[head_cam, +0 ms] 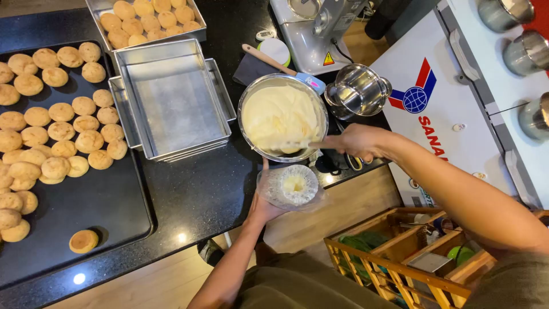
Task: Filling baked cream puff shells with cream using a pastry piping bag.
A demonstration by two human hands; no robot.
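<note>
Left hand [264,209] grips the piping bag [291,186], just near of the bowl [282,117]. Right hand [357,141] closed on the spatula [297,145], blade in the cream [274,114].

cookies [62,133], empty metal pans [171,103], wooden crate [394,260]

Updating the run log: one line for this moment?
left hand: holds piping bag | right hand: spatula in cream bowl

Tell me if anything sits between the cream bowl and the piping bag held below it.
Nothing visible does. The bag, open in the left hand, sits just below the bowl rim. The right hand holds a spatula in the cream.
</note>
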